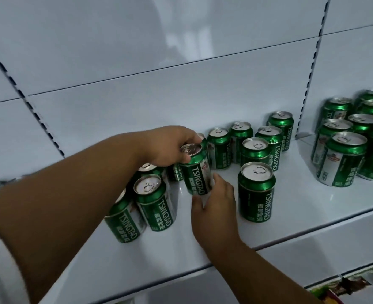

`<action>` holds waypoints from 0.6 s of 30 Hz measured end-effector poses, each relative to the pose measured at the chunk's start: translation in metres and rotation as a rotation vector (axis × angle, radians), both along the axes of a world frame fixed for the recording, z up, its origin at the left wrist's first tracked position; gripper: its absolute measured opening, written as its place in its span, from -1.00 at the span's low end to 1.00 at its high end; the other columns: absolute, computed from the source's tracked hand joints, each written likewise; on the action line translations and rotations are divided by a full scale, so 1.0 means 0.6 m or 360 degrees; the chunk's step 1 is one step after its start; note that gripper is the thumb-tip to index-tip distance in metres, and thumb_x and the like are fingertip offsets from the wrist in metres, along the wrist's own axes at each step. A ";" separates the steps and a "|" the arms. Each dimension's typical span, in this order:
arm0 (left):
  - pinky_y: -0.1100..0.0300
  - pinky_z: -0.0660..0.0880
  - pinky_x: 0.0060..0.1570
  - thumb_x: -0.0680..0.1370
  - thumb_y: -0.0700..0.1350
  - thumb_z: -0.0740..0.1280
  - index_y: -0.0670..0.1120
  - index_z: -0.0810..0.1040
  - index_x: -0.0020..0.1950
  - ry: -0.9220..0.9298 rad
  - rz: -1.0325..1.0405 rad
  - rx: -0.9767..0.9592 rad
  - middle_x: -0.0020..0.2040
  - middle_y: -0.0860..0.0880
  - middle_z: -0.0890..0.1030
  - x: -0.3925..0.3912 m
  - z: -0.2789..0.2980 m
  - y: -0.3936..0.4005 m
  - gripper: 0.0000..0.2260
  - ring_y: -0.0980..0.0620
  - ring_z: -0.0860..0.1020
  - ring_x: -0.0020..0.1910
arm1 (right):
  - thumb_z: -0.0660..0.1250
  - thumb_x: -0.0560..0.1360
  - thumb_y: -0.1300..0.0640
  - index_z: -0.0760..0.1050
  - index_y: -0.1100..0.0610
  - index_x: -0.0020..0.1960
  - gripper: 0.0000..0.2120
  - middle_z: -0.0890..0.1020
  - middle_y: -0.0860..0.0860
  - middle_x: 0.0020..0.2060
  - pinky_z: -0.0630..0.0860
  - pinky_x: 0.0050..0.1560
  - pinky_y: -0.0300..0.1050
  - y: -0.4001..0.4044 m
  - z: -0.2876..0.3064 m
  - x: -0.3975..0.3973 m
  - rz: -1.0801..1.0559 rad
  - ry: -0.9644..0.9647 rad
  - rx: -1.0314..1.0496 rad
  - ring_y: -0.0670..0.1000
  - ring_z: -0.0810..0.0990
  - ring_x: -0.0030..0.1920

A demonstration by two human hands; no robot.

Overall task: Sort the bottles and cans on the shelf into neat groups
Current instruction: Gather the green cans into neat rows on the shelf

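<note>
Green Tsingtao beer cans stand on a white shelf [291, 220]. My left hand [170, 148] grips the top rim of one can [195, 172], which tilts slightly. My right hand [214, 207] presses against the lower side of that same can, fingers curled around its base. Two cans [152, 202] stand close together under my left forearm, with more partly hidden behind it. A single can [257, 191] stands just right of my right hand. Several cans [255, 150] cluster behind it near the back wall.
A second group of several green cans [343, 159] fills the right section of the shelf, past a slotted upright [308, 88]. The back wall is white panelling. Coloured packets [345, 288] show on a lower shelf at bottom right.
</note>
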State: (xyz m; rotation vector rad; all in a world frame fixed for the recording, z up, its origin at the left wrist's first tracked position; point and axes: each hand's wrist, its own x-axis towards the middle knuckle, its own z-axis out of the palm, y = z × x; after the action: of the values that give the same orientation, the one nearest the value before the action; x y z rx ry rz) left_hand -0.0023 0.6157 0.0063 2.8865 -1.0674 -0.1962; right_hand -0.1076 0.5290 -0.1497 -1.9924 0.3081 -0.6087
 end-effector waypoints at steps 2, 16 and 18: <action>0.20 0.32 0.24 0.57 -0.11 0.38 0.05 0.35 0.49 0.0009 0.0019 0.0005 0.39 0.02 0.45 0.002 0.000 0.010 -0.51 0.03 0.43 0.31 | 0.35 0.53 0.16 0.22 0.10 0.50 -0.41 0.36 0.03 0.35 0.33 0.39 -0.11 0.004 0.006 0.019 0.0043 0.0030 0.0050 0.01 0.35 0.37; 0.11 0.41 0.13 0.57 0.07 0.34 0.02 0.48 0.34 -0.0237 0.0042 0.0097 0.13 -0.03 0.47 0.032 -0.036 0.038 -0.64 -0.03 0.48 0.15 | 0.28 0.57 0.19 0.31 0.07 0.25 -0.71 0.51 0.05 0.17 0.39 -0.03 -0.17 0.021 0.009 0.092 0.0222 0.0175 0.0183 0.01 0.53 0.05; 0.12 0.39 0.11 0.58 0.08 0.32 0.03 0.46 0.35 -0.0243 0.0022 0.0144 0.16 -0.05 0.47 0.033 -0.045 0.038 -0.64 -0.04 0.47 0.16 | 0.28 0.57 0.17 0.31 0.08 0.26 -0.70 0.50 0.07 0.20 0.41 -0.01 -0.15 0.021 0.009 0.088 0.0225 0.0214 0.0139 0.04 0.54 0.08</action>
State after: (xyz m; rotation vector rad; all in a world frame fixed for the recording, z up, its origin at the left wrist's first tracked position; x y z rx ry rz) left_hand 0.0175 0.6386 -0.0208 3.0314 -1.0876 -0.0237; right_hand -0.0546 0.5417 -0.1445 -1.9553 0.2676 -0.3669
